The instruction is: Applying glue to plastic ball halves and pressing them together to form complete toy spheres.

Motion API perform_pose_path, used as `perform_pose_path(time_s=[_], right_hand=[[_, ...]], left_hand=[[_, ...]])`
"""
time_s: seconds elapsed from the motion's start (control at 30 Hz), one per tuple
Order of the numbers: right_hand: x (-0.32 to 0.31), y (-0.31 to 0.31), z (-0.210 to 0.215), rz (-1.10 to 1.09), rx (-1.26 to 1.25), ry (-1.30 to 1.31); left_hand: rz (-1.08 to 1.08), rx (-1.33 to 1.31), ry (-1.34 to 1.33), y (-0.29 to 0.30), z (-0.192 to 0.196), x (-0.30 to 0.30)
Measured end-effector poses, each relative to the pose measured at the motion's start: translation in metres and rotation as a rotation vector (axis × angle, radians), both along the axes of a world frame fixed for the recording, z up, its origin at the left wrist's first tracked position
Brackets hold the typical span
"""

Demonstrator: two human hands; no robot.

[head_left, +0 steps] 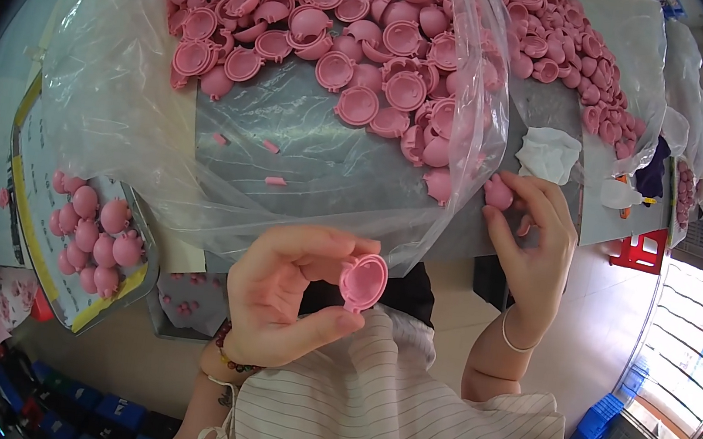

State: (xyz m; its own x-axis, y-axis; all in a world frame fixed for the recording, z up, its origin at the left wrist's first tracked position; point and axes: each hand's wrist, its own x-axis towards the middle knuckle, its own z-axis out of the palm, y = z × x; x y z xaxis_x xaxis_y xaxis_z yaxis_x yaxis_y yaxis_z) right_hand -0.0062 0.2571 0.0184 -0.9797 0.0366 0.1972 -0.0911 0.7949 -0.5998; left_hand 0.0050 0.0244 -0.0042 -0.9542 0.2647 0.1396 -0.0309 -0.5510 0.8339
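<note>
My left hand (286,290) pinches a pink plastic half-shell (364,282) between thumb and fingertips, its hollow side with a raised rim turned up toward me. At the right of the table, my right hand (539,243) has thumb and forefinger closed around another rounded pink half-shell (499,192), its domed side showing. A large heap of pink half-shells (335,70) lies on clear plastic sheeting beyond my hands, some cup up and some dome up. A second heap of smaller-looking pink shells (557,47) spreads at the far right.
Joined pink balls (105,250) sit in a tray (70,308) with yellow tape at the left. Small pink stubs (275,181) lie on the grey tabletop (247,141). A crumpled white cloth (548,154) and a white bottle (620,194) are at the right, near a red stool (639,252).
</note>
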Motion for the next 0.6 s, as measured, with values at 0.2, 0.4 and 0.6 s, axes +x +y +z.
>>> perform_pose_path(time_s=[0.2,0.4,0.6], right_hand=[[0.011,-0.038,0.003,0.247,-0.449,0.272],[0.003,-0.054,-0.008,0.529,-0.407,0.344],[0.010,-0.057,-0.009,0.475,-0.399,0.256]], left_hand=[[-0.042,-0.149,0.090,0.002,-0.004,-0.003],[-0.014,-0.264,0.109,0.003,-0.001,-0.001],[0.035,-0.357,0.166,0.004,-0.005,-0.001]])
